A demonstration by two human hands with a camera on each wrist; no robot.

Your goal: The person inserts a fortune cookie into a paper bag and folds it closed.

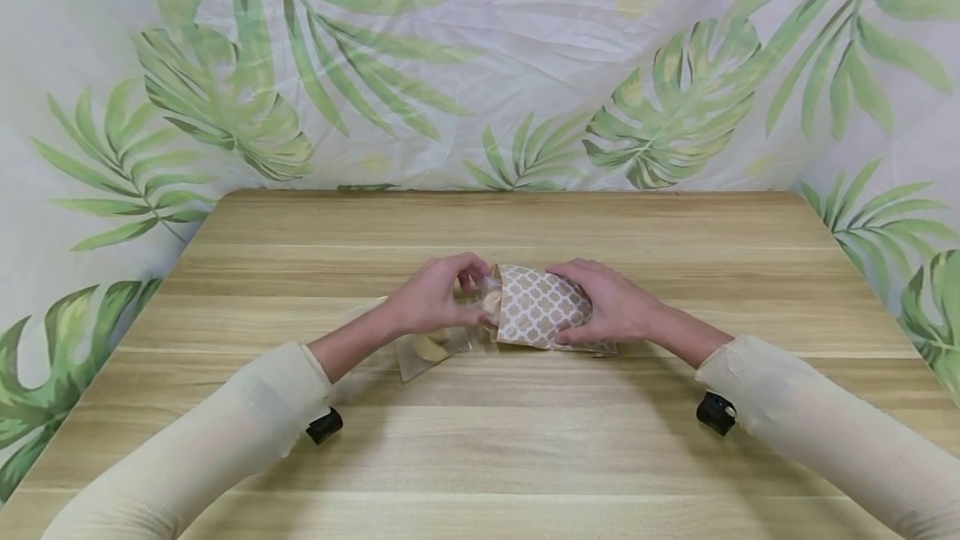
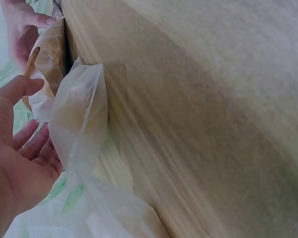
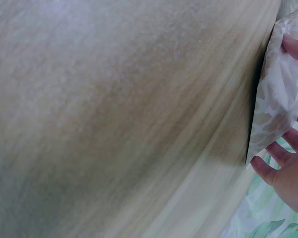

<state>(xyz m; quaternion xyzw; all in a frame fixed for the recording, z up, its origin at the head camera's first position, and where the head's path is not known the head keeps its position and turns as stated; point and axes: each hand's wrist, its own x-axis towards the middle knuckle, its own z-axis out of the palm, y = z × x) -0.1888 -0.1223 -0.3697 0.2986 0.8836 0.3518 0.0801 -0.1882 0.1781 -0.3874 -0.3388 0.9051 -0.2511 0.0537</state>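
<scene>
A brown paper bag with a white lattice print (image 1: 542,307) lies on its side, its mouth facing left. My right hand (image 1: 611,302) grips its closed end, thumb on the near side and fingers on the far side. At the bag's mouth, a clear plastic packet with something pale inside (image 1: 492,302) sits partly within the opening. Thumb and fingers of my left hand (image 1: 435,294) hold this packet from either side. Below the left hand lies another clear packet (image 2: 82,111) with a yellowish piece in it; what these pieces are does not show.
The bag and packets lie on a wood-grain table (image 1: 480,448). More clear wrapping (image 2: 116,213) lies beside the left wrist, partly hidden by the arm in the head view. Behind the table hangs a leaf-print cloth (image 1: 525,65).
</scene>
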